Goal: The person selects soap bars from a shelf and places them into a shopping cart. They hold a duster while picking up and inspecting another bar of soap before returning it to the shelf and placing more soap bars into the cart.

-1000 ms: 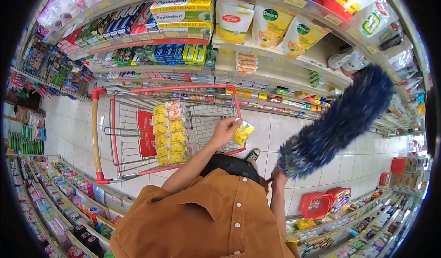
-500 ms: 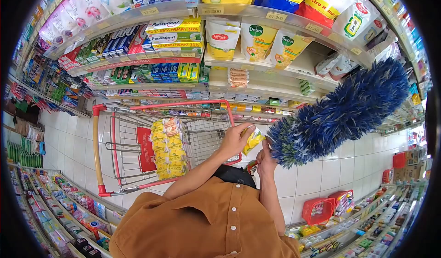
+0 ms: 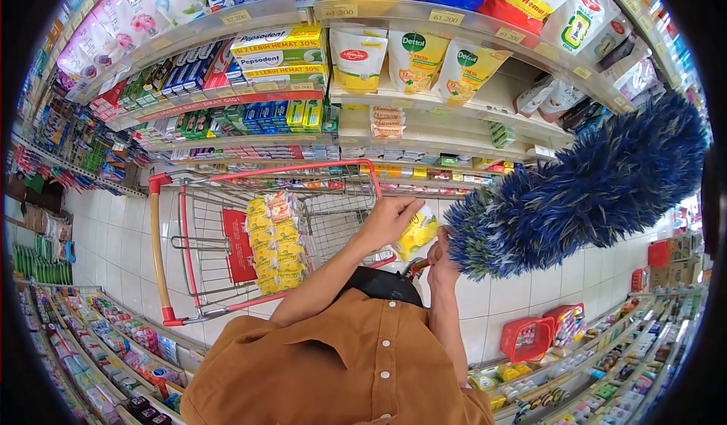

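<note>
My left hand (image 3: 388, 222) is closed on the left edge of a yellow-and-white soap pack (image 3: 416, 233) printed with lemons. Close to the pack's right edge is my right hand (image 3: 442, 264), its fingers wrapped around the handle of a fluffy blue duster (image 3: 575, 186). Whether those fingers also touch the pack is hard to see. The duster's head points up and to the right. Left of my hands, more yellow soap packs (image 3: 276, 247) are stacked in a shopping cart (image 3: 198, 273), with one paler pack on top.
Ahead, a shelf (image 3: 447, 115) carries refill pouches (image 3: 413, 60), toothpaste boxes (image 3: 280, 52) and a small stack of soap packs (image 3: 388, 121). Red baskets (image 3: 526, 339) stand on the tiled floor at the lower right. A low shelf (image 3: 113, 334) of goods runs behind at left.
The soap pack has turned so that its broad printed face shows. My left hand has shifted slightly, and the duster has swung a little to the right.
</note>
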A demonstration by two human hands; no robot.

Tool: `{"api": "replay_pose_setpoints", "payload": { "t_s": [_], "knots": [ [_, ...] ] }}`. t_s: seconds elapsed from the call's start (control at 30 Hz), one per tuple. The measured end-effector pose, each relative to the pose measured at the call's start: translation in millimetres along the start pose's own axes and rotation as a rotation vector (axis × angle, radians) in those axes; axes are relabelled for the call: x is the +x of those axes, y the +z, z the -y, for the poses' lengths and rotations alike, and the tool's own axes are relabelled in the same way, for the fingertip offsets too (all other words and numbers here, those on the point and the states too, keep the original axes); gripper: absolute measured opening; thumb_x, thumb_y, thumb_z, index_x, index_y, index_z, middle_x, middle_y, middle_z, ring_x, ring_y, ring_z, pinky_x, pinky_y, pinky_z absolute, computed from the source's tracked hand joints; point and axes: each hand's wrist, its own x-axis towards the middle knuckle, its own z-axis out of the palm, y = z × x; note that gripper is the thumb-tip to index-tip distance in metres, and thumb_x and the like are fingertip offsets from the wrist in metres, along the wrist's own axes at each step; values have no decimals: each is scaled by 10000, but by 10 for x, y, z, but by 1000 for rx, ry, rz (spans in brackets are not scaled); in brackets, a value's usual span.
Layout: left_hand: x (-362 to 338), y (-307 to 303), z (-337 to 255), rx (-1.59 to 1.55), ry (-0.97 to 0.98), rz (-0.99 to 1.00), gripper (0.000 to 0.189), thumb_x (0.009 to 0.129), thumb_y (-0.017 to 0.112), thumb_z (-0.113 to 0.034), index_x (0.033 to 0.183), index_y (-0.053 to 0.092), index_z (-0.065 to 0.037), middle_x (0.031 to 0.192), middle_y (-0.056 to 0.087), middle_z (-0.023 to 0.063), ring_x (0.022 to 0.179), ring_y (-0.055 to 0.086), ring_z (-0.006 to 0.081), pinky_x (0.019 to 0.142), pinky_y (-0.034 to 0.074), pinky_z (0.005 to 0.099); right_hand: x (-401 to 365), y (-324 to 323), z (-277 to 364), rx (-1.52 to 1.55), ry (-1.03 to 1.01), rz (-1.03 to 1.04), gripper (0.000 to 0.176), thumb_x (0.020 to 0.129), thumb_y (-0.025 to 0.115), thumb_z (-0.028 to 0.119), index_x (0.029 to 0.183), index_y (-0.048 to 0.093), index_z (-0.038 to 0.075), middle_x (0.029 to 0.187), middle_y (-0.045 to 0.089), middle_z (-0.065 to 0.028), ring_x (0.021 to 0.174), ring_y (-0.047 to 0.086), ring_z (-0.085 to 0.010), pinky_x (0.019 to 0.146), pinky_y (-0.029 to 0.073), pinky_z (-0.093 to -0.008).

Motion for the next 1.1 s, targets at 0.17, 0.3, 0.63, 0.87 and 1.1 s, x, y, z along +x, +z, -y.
{"api": "replay_pose_setpoints", "payload": {
  "t_s": [0.17,0.3,0.63,0.87,1.1],
  "knots": [
    [26,105,-52,3,55,-124,252,959,555,-186,912,646,44,584,534,121,547,450,68,492,388,298,3,-121,46,91,-31,111,132,928,599,128,1017,567,37,474,225,69,362,215,-65,373,201,-247],
    [166,159,-156,17,95,-314,267,960,533,-195,879,615,46,615,524,232,473,520,246,479,376,364,-48,-265,-198,74,-65,182,141,937,578,115,1053,562,37,496,221,64,368,210,-71,379,207,-248],
    [207,254,-18,-598,-197,-178,255,956,567,-203,1070,604,22,845,665,116,727,638,152,631,482,321,-103,-204,-191,-67,13,54,179,885,653,92,1014,546,26,488,351,37,360,268,-75,367,210,-240],
    [-41,233,226,-945,-431,70,428,874,681,-120,1251,518,-2,1117,648,90,987,630,152,848,501,282,-100,-532,-404,-66,-34,48,94,910,567,68,983,560,10,565,439,-22,370,318,-94,366,266,-261],
    [-42,-404,503,-1342,-327,-35,691,965,384,-508,1372,363,50,1303,529,201,1163,548,293,974,442,391,-24,-2025,-1216,-1272,-999,-32,182,907,513,96,1001,577,-46,787,630,-125,593,603,-227,503,460,-348]
  ]
}}
